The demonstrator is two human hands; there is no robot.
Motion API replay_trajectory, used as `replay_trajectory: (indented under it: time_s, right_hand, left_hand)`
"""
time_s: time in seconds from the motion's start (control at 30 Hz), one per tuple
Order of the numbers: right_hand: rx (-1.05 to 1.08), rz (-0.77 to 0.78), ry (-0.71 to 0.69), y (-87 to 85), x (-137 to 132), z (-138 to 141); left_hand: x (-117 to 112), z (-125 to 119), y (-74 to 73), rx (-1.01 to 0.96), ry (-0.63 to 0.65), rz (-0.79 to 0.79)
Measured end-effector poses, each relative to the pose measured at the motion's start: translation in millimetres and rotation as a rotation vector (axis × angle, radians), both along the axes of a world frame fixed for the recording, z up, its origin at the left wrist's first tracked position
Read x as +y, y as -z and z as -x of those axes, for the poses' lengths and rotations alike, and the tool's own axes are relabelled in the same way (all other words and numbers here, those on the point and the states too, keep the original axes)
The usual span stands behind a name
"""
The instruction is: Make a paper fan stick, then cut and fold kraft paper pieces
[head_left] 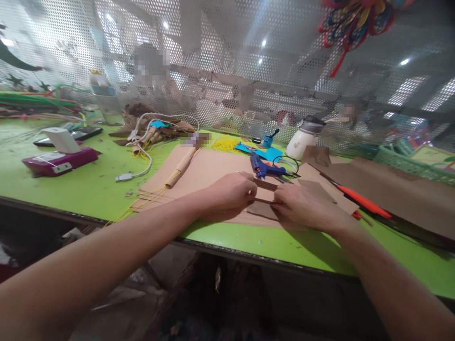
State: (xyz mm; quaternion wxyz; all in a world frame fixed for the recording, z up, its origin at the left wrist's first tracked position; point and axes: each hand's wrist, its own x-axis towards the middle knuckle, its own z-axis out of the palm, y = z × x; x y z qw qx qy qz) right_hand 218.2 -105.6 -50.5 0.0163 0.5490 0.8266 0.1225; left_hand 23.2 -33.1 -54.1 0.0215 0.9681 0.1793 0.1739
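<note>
My left hand (pixel 237 190) and my right hand (pixel 296 204) are close together, low over brown paper sheets (pixel 218 163) on the green table. Both have curled fingers gripping opposite ends of a piece of folded brown paper (pixel 263 201). Its narrow edges look pleated, and the fingers cover both ends. Just beyond the hands lies a blue hot glue gun (pixel 261 166). To the left, a rolled paper tube (pixel 180 169) with yellow strands rests on the sheets.
At right are an orange-handled tool (pixel 369 201), dark brown paper (pixel 408 189) and a green basket (pixel 405 160). A white jug (pixel 303 141) stands behind the glue gun. A white cable (pixel 149 163) and a purple tissue pack (pixel 62 161) lie at left. The table's front edge (pixel 245 254) runs below the forearms.
</note>
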Motion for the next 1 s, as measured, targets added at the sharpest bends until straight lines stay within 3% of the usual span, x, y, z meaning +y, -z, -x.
replay_trajectory:
  time_s: [0.23, 0.4, 0.57, 0.77, 1.0]
  right_hand:
    - [0.111, -0.014, -0.048, 4.2, -1.7, 4.5]
    - [0.122, -0.011, -0.042, 8.4, -5.0, -1.9]
    - [0.142, 0.001, 0.050, 14.1, -8.4, -8.6]
    - [0.130, -0.047, 0.051, 9.8, -9.8, -7.0]
    - [0.509, 0.015, -0.048, -10.2, -13.4, -4.2]
  left_hand:
    - [-4.4, 3.7, 6.1, -0.014, 0.058, -0.215]
    - [-3.4, 3.1, 9.0, -0.012, 0.051, -0.256]
    - [-1.3, 2.4, 10.1, -0.014, 0.068, -0.238]
    - [9.1, -1.3, 17.3, -0.010, 0.040, -0.214]
    - [0.6, 4.9, -1.8, -0.071, -0.023, -0.009]
